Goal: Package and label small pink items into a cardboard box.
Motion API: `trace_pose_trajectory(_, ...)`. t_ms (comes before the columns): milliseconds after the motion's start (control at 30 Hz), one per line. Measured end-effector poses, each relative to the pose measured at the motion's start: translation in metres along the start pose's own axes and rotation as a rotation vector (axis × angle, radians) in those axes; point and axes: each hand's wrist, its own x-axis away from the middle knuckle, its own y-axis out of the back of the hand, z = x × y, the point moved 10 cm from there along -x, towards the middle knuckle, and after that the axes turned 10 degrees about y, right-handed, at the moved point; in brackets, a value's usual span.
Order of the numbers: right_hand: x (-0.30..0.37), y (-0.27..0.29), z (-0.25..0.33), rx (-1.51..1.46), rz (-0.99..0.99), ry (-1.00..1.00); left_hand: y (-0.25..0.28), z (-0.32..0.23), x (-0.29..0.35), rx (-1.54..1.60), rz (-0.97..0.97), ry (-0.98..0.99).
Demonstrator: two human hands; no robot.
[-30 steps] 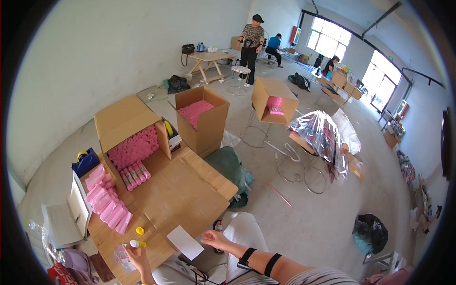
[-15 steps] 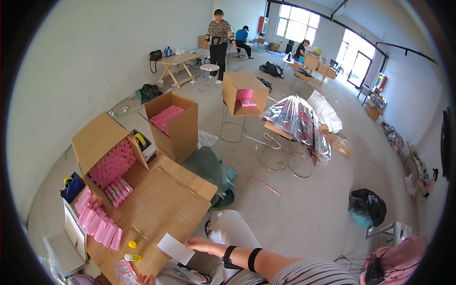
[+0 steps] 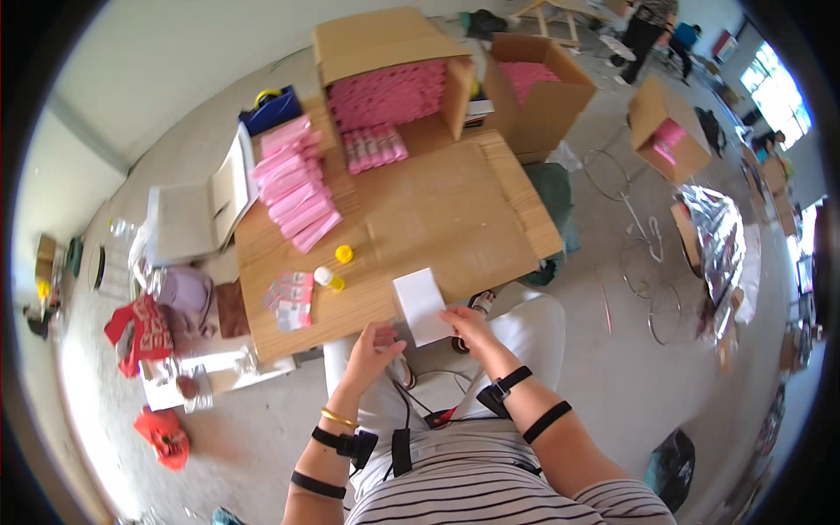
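A plain white rectangular card (image 3: 421, 306) lies partly over the near edge of the cardboard-covered table (image 3: 437, 201). My right hand (image 3: 471, 327) pinches its right edge between thumb and fingers. To the left of the card, just off the table edge, my left hand (image 3: 374, 348) hangs with fingers apart, holding nothing. Left of the card stand a small yellow-and-white bottle (image 3: 329, 279) and a loose yellow cap (image 3: 344, 254). Beside them lie several pink-and-grey printed labels (image 3: 291, 300).
A pile of pink packets (image 3: 297, 184) lies at the table's left. Behind it, a carton (image 3: 385, 39) on its side holds many pink tubes; another open carton (image 3: 538, 96) stands right of it. An open white folder (image 3: 188, 219) and a blue tape dispenser (image 3: 269, 109) flank the left edge.
The view has swung down and to the left over the table. My left hand has come up from the labels to beside the card. The right hand still grips the card.
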Motion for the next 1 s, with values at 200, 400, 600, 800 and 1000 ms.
trace_pose_trajectory(200, 0.001, -0.021, 0.015, 0.086, -0.038, 0.075, 0.003, 0.019, 0.0, 0.047, -0.058, 0.048)
trace_pose_trajectory(400, 0.001, -0.025, 0.038, 0.189, -0.077, 0.297, -0.011, 0.028, -0.015, 0.21, -0.015, 0.063)
trace_pose_trajectory(600, 0.006, -0.035, 0.074, 0.301, -0.03, 0.481, -0.02, 0.023, -0.024, 0.426, 0.009, 0.239)
trace_pose_trajectory(800, 0.005, -0.043, 0.074, 0.002, 0.061, 0.383, -0.024, 0.024, -0.033, 0.604, -0.003, 0.26)
trace_pose_trajectory(1000, -0.036, -0.029, 0.073, 0.157, -0.038, 0.375, -0.02, 0.015, -0.031, 0.723, -0.01, 0.301)
